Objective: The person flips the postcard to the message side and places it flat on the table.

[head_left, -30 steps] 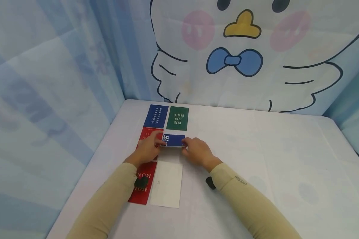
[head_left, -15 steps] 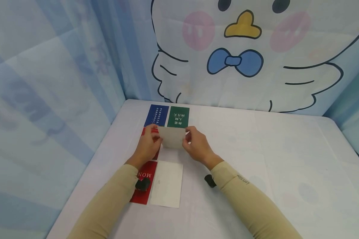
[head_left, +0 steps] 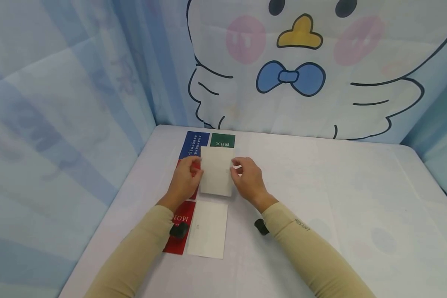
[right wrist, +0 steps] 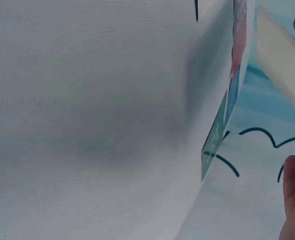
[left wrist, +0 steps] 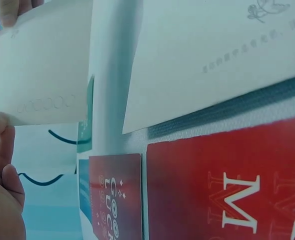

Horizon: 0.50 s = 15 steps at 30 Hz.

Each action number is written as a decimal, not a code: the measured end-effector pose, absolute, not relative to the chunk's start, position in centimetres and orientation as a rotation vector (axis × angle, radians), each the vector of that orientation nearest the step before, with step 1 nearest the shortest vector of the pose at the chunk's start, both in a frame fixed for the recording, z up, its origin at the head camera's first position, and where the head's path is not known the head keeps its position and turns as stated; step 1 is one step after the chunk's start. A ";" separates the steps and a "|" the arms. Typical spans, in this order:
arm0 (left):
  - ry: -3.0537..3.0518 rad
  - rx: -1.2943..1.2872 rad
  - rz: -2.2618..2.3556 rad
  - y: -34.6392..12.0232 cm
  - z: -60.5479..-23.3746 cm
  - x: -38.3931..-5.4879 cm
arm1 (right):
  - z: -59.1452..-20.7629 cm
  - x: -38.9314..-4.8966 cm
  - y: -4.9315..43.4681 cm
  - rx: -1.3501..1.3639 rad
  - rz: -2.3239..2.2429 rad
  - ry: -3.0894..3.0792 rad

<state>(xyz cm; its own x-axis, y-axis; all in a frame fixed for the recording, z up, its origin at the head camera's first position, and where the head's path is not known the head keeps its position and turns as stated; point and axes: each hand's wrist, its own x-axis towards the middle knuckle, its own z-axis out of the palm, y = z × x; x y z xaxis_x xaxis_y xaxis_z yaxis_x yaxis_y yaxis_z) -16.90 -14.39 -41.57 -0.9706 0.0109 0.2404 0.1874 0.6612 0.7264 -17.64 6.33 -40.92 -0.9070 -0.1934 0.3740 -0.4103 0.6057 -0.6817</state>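
Observation:
A postcard [head_left: 217, 171] is held raised over the table, its plain white back toward the head camera. My left hand [head_left: 183, 180] pinches its left edge, and my right hand [head_left: 248, 180] pinches the right edge. In the left wrist view a row of printed circles shows on that back. Partly under my left hand lies a red "GOOD LUCK" card [left wrist: 112, 195]. Beyond the held postcard are a blue card [head_left: 195, 142] and a green card [head_left: 223, 140], the green one partly covered.
Nearer to me, another white-backed postcard [head_left: 207, 229] lies beside a red card [head_left: 182, 215] lettered "MON", partly hidden by the left wrist. White cloth covers the table [head_left: 320, 198], which extends to the right. A patterned curtain [head_left: 287, 107] hangs behind it.
The postcard has been turned over between both hands: its blue printed face showed a second ago, now its white back does. It covers part of the green card.

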 end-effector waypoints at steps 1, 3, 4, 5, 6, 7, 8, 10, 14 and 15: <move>-2.670 -0.162 -1.189 -14.4 -41.6 -16.9 | -41.0 -17.6 6.4 0.497 1.171 -2.583; -2.682 -0.163 -1.172 -14.4 -41.8 -16.9 | -41.0 -17.6 6.5 0.503 1.160 -2.623; -2.690 -0.164 -1.164 -14.5 -41.9 -17.0 | -41.0 -17.6 6.5 0.506 1.155 -2.650; -2.697 -0.171 -1.157 -14.5 -41.9 -17.0 | -41.0 -17.6 6.5 0.510 1.157 -2.679; -2.709 -0.175 -1.145 -14.6 -42.0 -17.1 | -41.1 -17.6 6.5 0.514 1.159 -2.707; -2.722 -0.179 -1.132 -14.6 -42.1 -17.1 | -41.1 -17.6 6.5 0.517 1.158 -2.734; -2.736 -0.183 -1.120 -14.6 -42.1 -17.2 | -41.2 -17.6 6.4 0.520 1.158 -2.759; -2.761 -0.195 -1.112 -14.7 -42.2 -17.3 | -41.3 -17.6 6.4 0.524 1.145 -2.795; -2.817 -0.189 -1.134 -14.6 -42.2 -17.3 | -41.7 -17.7 6.2 0.532 1.096 -2.848; -2.825 -0.183 -1.147 -14.6 -42.2 -17.4 | -41.8 -17.7 6.2 0.532 1.083 -2.862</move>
